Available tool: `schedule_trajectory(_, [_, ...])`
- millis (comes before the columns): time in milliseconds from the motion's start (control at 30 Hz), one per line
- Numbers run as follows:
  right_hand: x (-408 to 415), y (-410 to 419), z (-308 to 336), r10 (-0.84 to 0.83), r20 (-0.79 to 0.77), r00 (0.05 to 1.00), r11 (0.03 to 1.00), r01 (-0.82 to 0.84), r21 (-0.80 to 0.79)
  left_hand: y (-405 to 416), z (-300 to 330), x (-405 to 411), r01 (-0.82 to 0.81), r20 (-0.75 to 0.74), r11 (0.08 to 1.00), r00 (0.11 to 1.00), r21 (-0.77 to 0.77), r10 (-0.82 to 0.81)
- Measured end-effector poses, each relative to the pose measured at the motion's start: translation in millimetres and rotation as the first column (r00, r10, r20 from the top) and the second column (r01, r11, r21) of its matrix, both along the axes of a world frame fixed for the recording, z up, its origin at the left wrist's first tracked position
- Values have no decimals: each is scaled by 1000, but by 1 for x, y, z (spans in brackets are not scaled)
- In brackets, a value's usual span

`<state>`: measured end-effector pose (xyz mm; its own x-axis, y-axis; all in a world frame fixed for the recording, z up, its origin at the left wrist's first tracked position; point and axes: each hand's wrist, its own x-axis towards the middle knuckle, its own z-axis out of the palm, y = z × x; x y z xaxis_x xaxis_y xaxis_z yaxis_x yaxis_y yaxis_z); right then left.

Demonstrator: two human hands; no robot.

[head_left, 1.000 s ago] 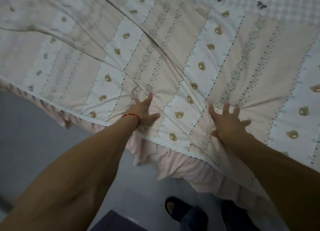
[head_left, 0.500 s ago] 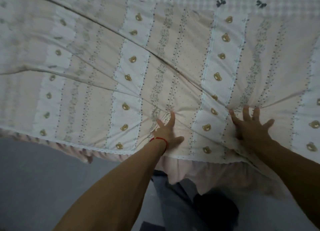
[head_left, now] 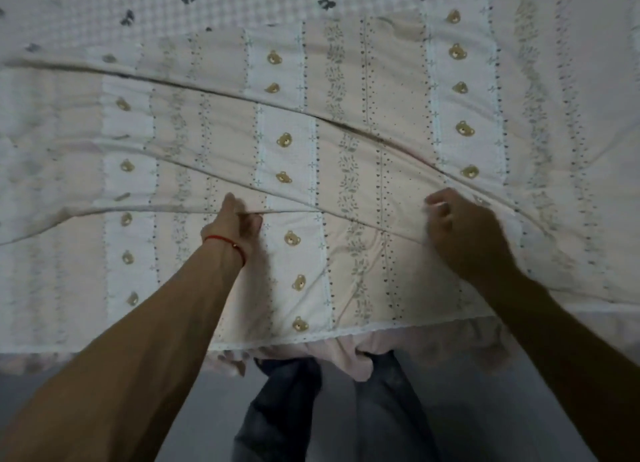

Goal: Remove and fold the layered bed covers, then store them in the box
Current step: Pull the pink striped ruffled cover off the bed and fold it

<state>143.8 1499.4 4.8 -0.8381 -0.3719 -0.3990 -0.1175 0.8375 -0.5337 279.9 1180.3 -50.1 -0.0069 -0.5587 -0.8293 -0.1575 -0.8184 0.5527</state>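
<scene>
The striped bed cover (head_left: pixel 346 260) with little bear prints lies spread across the bed in front of you, its lace-trimmed near edge hanging just over the bedside above a pink ruffled skirt (head_left: pixel 349 354). Long raised folds run across it from left to right, and both your hands are on the nearest fold.

Your left hand (head_left: pixel 235 219) pinches that ridge of fabric, thumb and fingers closed together on the cloth, with a red string bracelet (head_left: pixel 227 245) round the wrist. Your right hand (head_left: pixel 460 226) sits further right on the same fold, its fingers curled down into the cover and bunching it; motion blur hides the fingertips themselves.

Beyond the far edge of the striped cover, a white checked layer (head_left: pixel 207 8) printed with dark bows shows at the top of the bed. Below the skirt you can see your legs in dark jeans (head_left: pixel 287 409) standing on a grey floor (head_left: pixel 86 382), close against the bedside.
</scene>
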Motion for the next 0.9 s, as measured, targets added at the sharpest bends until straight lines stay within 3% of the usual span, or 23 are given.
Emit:
schedule_trajectory(67, [46,-43,-13,-30,344,938,975,104,-198,-16,-7,-5,30,-94,997,995,77,-23])
schedule_trajectory(100, [63,-62,-24,-95,494,865,939,243,-245,-19,-9,-4,70,-113,992,992,102,-58])
schedule_trajectory(133, [69,-74,-37,-178,613,769,882,401,-247,-18,-8,-1,79,-136,989,989,125,-61])
schedule_trajectory(200, [79,-95,-52,-292,794,533,681,699,-218,-12,-10,18,93,-196,984,979,150,-62])
schedule_trajectory(300, [101,-113,-56,-346,899,268,323,934,-154,-2,-6,73,136,-217,971,972,196,-92])
schedule_trajectory(467, [135,-113,-51,-411,911,46,-113,988,-101,8,8,149,141,-237,966,967,217,-87])
schedule_trajectory(500, [138,-109,-52,-440,898,30,-158,981,-110,8,9,154,155,-243,964,965,217,-100])
schedule_trajectory(633, [166,-81,-46,-558,828,62,-213,953,-215,12,15,173,254,-282,947,940,196,-194])
schedule_trajectory(733, [181,-62,-48,-620,776,113,-193,937,-291,23,9,189,282,-262,947,936,152,-237])
schedule_trajectory(900, [191,-47,-60,-638,766,81,-102,977,-188,31,-8,220,289,-127,952,952,95,-277])
